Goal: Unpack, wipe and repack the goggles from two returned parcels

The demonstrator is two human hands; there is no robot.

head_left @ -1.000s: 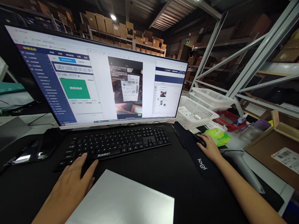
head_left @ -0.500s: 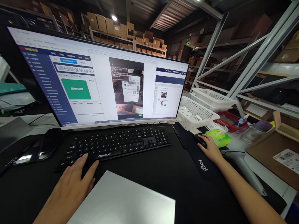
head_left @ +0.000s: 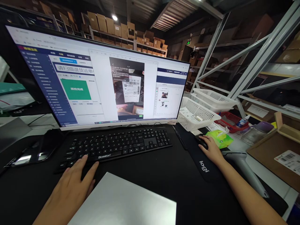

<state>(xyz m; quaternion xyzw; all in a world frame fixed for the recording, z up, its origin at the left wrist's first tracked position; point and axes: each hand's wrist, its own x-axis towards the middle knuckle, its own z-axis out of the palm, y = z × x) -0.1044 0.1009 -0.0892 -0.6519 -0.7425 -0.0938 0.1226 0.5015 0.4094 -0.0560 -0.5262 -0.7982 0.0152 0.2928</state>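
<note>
My left hand [head_left: 74, 179] rests with its fingers spread at the lower left edge of a black keyboard [head_left: 124, 144], fingertips on or just by the bottom keys. Farther right, my right hand [head_left: 212, 150] is curved over a black computer mouse [head_left: 202, 143], which it partly covers. The mouse stands on a dark mouse pad [head_left: 199, 164]. Behind the keyboard, a wide monitor [head_left: 100, 87] shows a photo of a shipping label between other windows. A flat, pale grey-white item [head_left: 131, 203] lies in front of me, close beside my left hand.
A barcode scanner [head_left: 246, 172] lies by my right forearm. White baskets [head_left: 197, 115], a red basket [head_left: 234, 123], a green packet [head_left: 220, 139] and a cardboard box [head_left: 276, 153] stand on the right. At left lies a phone [head_left: 30, 156]. Metal shelving [head_left: 250, 59] rises behind.
</note>
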